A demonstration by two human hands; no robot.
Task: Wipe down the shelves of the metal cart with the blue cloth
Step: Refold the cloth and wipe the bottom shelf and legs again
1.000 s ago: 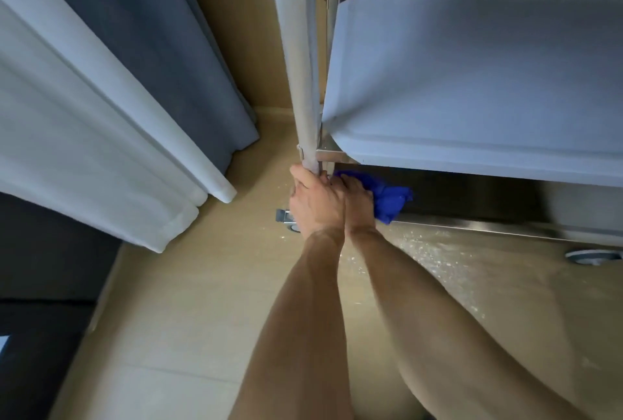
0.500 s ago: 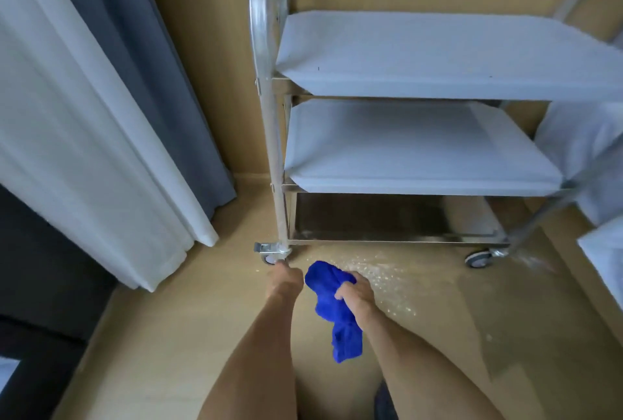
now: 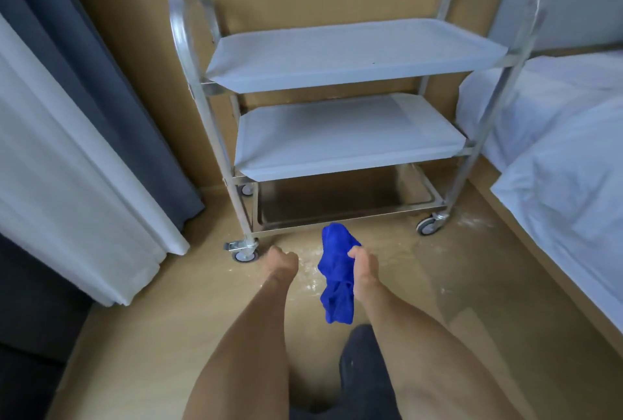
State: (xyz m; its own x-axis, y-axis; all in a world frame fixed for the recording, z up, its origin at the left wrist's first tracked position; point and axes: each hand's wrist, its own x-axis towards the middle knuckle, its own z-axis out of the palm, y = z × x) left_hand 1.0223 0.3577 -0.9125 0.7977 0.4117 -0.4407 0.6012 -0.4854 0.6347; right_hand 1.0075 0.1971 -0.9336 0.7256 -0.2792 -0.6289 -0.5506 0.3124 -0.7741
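Blue cloth (image 3: 337, 279) gripped in right hand (image 3: 363, 262), bunched, hung above floor (image 3: 168, 318) just before cart (image 3: 337, 136). Left hand (image 3: 282, 259) clenched, nothing held. Step judged: between wipes, no shelf touched. Next move judged: cloth to be spread, laid flat on shelf, swept end to end. Counted: three shelves, three wheels seen, one cloth, two hands.

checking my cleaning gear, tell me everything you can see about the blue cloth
The blue cloth is a vivid royal blue, soft and crumpled, fabric by the look of it. The right hand grips it near its upper part; a bunch sticks up above the fist and the rest hangs loosely below. It is off the floor, in front of the metal cart, not touching it.
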